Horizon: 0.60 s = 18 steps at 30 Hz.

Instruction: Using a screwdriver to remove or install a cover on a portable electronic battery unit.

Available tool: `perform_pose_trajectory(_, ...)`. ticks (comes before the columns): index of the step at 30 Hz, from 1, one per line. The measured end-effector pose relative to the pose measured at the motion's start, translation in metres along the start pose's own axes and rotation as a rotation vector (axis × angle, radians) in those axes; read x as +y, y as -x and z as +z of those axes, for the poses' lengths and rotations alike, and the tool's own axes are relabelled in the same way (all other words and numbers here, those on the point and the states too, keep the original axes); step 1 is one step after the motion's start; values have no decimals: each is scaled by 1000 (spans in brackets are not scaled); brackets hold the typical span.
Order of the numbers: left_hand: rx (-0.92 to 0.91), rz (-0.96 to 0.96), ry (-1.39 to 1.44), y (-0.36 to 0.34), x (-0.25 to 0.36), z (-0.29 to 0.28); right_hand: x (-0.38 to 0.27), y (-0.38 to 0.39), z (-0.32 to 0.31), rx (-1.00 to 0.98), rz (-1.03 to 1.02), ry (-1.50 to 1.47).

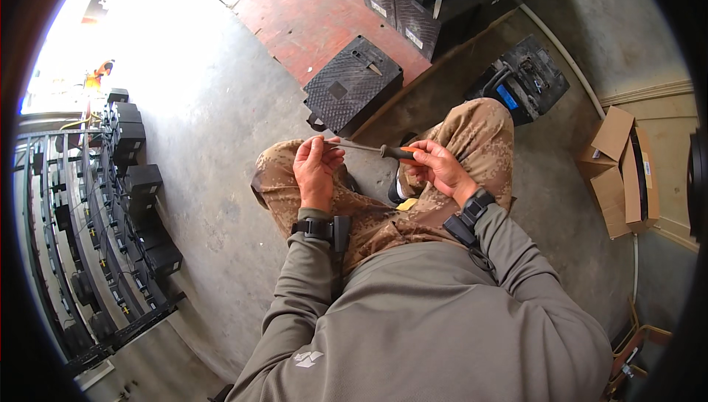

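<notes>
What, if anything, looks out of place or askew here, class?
The open brown cardboard box at far right looks untidy: its flaps splay out at uneven angles instead of lying folded shut.

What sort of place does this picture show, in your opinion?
Probably a workshop: a dark metal rack lined with rectangular black boxes, a grey concrete floor, and a metal-shafted screwdriver with an orange and black handle in the right hand.

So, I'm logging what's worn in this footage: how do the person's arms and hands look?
The left hand and right hand are gloveless. Long grey-green sleeves cover the forearms. Each wrist wears a black band with a boxy black module beside it; a thin dark cable shows near the right module.
</notes>
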<state>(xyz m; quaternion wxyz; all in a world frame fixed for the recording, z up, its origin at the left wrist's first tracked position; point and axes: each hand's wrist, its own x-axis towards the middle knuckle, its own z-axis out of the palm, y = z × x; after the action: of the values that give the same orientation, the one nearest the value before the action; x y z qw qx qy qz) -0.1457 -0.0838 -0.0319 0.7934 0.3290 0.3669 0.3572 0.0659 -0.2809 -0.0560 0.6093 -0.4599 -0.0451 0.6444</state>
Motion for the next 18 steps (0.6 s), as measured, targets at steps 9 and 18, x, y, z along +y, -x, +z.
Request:
perform_pose_trajectory(9, -14, 12, -28, 0, -2, -2, 0, 1, 1, 36, 25, -38)
perform_pose_trajectory(18, -3, 7, -24, 0, 0, 0, 0, -1, -9, -104, 75, -40)
